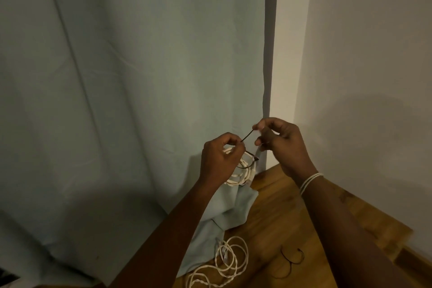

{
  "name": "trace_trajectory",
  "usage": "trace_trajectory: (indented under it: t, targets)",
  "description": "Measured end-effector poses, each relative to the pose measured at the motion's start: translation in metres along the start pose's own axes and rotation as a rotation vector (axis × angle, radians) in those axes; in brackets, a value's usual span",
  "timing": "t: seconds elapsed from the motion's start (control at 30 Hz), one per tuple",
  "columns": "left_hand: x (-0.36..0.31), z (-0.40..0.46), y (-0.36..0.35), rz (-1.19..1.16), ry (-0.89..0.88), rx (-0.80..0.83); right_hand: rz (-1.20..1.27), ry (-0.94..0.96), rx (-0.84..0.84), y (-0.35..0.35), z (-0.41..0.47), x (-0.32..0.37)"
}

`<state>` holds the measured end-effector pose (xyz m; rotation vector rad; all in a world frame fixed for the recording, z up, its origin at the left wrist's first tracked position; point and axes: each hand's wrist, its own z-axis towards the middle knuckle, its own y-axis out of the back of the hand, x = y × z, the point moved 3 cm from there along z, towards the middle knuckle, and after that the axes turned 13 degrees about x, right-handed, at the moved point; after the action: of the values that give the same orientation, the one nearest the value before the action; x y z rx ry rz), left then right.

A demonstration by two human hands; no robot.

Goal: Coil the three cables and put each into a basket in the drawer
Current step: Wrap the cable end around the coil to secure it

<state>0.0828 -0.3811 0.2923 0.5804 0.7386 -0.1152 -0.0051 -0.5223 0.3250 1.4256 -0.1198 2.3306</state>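
My left hand (pixel 218 159) grips a coiled white cable (pixel 243 176), its loops hanging below the fingers. A thin dark tie (pixel 247 135) runs from my left fingertips up to my right hand (pixel 279 141), which pinches its other end; part of the tie loops around the coil. A second white cable (pixel 228 262) lies loosely looped on the wooden floor (pixel 280 217) below my arms. A thin black cable (pixel 292 262) lies on the floor to its right. No drawer or basket is in view.
A pale blue curtain (pixel 131 77) hangs across the left and middle, its hem pooled on the floor. A white wall (pixel 364 65) stands at the right. A white band (pixel 309 182) circles my right wrist.
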Motion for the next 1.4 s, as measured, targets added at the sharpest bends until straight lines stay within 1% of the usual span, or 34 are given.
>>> trace_trajectory:
  t: [0.13,0.23,0.4,0.67,0.77,0.97,1.1,1.2,1.4]
  targets:
    - [0.015,-0.004,-0.003,-0.028,0.055,0.032,0.354,-0.075,0.0,0.004,0.006,0.011]
    - [0.024,-0.009,-0.006,-0.035,0.069,0.062,0.466,-0.036,-0.073,0.012,0.01,0.02]
    - [0.027,-0.013,-0.008,-0.025,0.036,0.135,0.36,0.009,-0.179,0.03,0.018,0.029]
    - [0.018,-0.018,-0.019,0.104,-0.044,0.193,0.351,-0.014,-0.202,0.027,0.02,0.024]
    - [0.011,-0.019,-0.019,0.139,-0.083,0.188,0.37,-0.016,-0.222,0.029,0.02,0.028]
    - [0.013,-0.021,-0.019,0.175,-0.115,0.135,0.236,-0.03,-0.256,0.029,0.016,0.039]
    - [0.018,-0.023,-0.018,0.212,-0.145,0.139,0.237,-0.032,-0.256,0.029,0.013,0.049]
    - [0.019,-0.023,-0.015,0.238,-0.135,0.145,0.21,-0.013,-0.246,0.026,0.01,0.049]
    - [0.026,-0.026,-0.025,0.181,-0.041,0.18,0.209,0.0,-0.191,0.026,0.006,0.042]
